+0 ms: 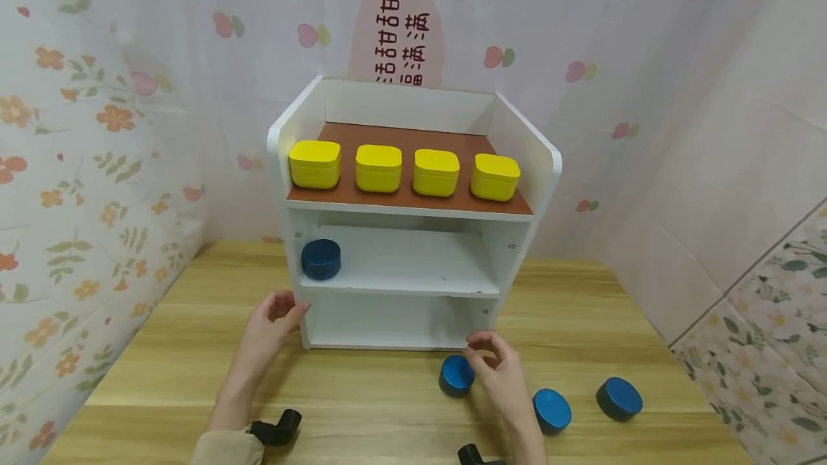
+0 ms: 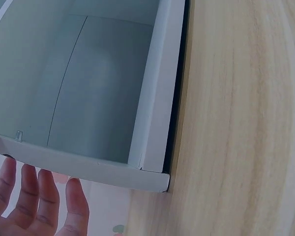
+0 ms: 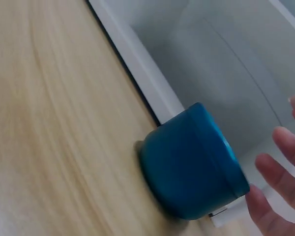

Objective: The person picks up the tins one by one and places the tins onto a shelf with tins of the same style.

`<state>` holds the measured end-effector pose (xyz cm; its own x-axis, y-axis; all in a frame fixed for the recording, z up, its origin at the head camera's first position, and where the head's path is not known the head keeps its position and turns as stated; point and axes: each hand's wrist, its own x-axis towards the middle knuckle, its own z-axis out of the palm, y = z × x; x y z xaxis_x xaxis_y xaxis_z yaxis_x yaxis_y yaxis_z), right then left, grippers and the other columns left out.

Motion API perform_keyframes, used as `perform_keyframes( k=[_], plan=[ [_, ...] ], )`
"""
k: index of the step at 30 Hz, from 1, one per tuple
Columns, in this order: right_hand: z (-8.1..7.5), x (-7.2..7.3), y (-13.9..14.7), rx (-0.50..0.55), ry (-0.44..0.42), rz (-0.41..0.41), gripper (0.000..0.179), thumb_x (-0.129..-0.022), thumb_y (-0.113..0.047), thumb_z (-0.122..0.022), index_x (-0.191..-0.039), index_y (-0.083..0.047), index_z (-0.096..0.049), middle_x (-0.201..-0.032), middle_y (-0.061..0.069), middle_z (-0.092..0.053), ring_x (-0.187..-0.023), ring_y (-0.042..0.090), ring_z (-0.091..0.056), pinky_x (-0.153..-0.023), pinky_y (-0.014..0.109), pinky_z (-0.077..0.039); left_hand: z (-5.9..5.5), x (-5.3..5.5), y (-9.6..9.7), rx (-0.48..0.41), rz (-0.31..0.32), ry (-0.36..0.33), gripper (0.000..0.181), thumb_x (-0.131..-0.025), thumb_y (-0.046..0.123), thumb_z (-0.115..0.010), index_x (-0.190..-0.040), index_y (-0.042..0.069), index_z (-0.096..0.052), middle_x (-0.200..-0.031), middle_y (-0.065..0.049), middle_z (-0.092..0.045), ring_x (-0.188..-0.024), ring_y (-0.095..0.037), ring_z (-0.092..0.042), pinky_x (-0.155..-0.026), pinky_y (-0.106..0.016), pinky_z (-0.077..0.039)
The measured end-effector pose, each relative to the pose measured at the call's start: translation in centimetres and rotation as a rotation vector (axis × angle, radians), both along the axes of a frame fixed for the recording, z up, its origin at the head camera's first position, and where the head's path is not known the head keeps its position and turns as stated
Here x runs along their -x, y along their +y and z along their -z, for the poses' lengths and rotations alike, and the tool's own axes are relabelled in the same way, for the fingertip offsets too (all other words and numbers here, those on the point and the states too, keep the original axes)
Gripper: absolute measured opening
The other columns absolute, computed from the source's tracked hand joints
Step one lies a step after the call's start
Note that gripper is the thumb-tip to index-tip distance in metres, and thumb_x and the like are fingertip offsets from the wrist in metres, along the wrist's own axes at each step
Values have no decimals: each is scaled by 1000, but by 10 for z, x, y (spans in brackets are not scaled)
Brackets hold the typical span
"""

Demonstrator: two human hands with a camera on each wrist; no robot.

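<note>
A white shelf unit [image 1: 400, 257] stands on the wooden table. My left hand [image 1: 265, 336] is beside its lower left side, fingers loosely bent and holding nothing. In the left wrist view, the fingertips [image 2: 76, 189] are next to the unit's side panel; contact is unclear. A blue round tin [image 1: 456, 379] sits in front of the unit's lower right corner. Right beside that tin is my right hand [image 1: 504, 375], its fingers spread and not wrapped around it. One fingertip appears at the tin's rim in the right wrist view. Another blue tin [image 1: 321, 260] occupies the left of the middle shelf.
Several yellow square-cornered tins [image 1: 378, 168] line the brown top shelf. Two more blue tins, one nearer [image 1: 552, 411] and one farther right [image 1: 619, 399], lie on the table [image 1: 362, 415]. A patterned curtain [image 1: 232, 92] hangs behind.
</note>
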<state>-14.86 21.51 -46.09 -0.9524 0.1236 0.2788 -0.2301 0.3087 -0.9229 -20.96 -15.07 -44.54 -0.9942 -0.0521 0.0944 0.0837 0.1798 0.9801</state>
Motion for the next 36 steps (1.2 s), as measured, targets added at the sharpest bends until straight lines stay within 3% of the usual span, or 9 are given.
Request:
perform_keyframes(
  k=[9,14,21,31,36],
  plan=[
    [12,-1,9,-85,-160,-50,36,-86,-17,-77,-115,-4,-62,-114,8,-63,-106,24,-58,-84,31,-50,3,2,7,-37,9,-5,41,-94,28,-68,-119,0,-52,-108,-13,-55,-98,-19,-52,-79,-26,-52],
    [16,2,11,-136,-167,-121,40,-82,-20,-81,-116,-7,-63,-116,7,-63,-109,26,-58,-82,35,-50,4,2,6,-43,-13,9,38,-93,28,-69,-117,2,-53,-107,-13,-55,-98,-22,-52,-78,-26,-52],
    [23,7,7,-177,-200,-200,47,-80,-19,-83,-118,-3,-61,-114,10,-62,-106,26,-58,-80,29,-51,3,0,0,-40,-18,-3,39,-94,26,-68,-119,1,-52,-110,-13,-55,-99,-21,-51,-80,-28,-52],
    [21,3,5,-339,-249,-249,63,-74,-27,-87,-127,-9,-57,-130,18,-53,-112,35,-54,-89,54,-47,1,0,0,-41,-14,-21,39,-95,26,-67,-122,1,-52,-114,-14,-55,-103,-23,-51,-85,-34,-52],
    [22,4,6,-365,-257,-284,65,-75,-29,-86,-129,-9,-55,-130,20,-53,-112,38,-53,-88,55,-47,2,-2,0,-32,-11,-5,40,-94,30,-68,-119,2,-53,-113,-14,-54,-102,-23,-50,-84,-36,-52]
  ],
)
